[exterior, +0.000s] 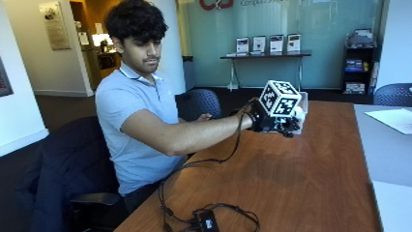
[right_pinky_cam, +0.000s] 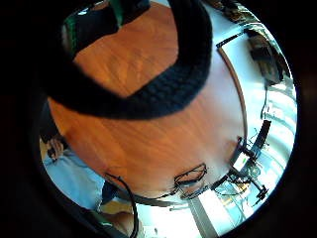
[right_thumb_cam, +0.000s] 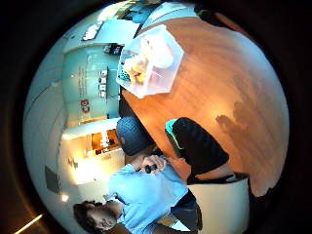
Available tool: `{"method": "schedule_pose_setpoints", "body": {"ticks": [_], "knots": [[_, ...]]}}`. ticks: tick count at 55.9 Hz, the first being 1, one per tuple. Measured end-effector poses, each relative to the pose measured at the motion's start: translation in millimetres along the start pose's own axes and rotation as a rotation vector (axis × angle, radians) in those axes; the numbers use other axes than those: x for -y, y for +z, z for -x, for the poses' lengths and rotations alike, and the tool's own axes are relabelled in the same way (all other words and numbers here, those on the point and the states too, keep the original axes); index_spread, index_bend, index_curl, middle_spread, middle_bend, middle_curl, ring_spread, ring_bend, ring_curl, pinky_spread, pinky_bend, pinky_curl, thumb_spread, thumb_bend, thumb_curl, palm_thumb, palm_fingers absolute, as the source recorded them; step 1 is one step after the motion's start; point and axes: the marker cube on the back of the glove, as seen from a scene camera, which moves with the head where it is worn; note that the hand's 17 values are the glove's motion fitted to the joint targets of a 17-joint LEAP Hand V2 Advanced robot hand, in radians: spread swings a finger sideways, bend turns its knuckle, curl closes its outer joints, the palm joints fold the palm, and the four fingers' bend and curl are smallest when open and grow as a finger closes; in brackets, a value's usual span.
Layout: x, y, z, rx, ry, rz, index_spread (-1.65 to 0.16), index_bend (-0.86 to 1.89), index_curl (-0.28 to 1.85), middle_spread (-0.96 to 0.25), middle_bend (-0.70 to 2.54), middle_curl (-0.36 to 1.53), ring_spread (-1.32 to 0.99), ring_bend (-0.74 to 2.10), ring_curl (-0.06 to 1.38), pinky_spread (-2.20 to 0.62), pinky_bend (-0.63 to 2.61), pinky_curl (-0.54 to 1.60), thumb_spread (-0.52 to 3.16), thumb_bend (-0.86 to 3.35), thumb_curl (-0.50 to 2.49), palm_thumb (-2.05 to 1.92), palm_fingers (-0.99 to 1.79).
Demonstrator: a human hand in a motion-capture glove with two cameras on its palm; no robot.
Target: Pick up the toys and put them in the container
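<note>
My gloved right hand (exterior: 262, 121) hovers above the wooden table (exterior: 289, 179) at its far end, arm stretched out. Just behind it stands a clear plastic container (exterior: 303, 100), mostly hidden in the outside view. The thumb side palm view shows that container (right_thumb_cam: 163, 78) at the table's edge with yellow and white soft toys (right_thumb_cam: 137, 66) inside. A gloved finger (right_pinky_cam: 163, 94) arcs loosely across the little finger side view with nothing in it. No toy lies on the bare wood in either palm view.
A black cable and a small device (exterior: 206, 222) lie near the table's front edge. A grey tabletop with paper (exterior: 394, 118) adjoins on the right. A blue chair (exterior: 199, 102) stands behind the bare left hand (exterior: 205, 117).
</note>
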Motion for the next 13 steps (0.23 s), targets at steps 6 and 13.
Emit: {"method": "schedule_pose_setpoints", "body": {"ticks": [6,13], "knots": [[-6.3,27.3,-12.0,0.049,0.005,-0.003,-0.29,0.18,0.32,0.02,0.13,0.20,-0.01,0.17,0.27,-0.03,0.96,0.29,1.40,-0.02,0.27,-0.03,-0.14],[-11.0,55.5,-27.0,0.067,0.025,0.010,-0.29,0.18,0.33,0.02,0.13,0.20,-0.01,0.17,0.26,-0.02,0.94,0.29,1.42,-0.02,0.26,-0.03,-0.13]]}}
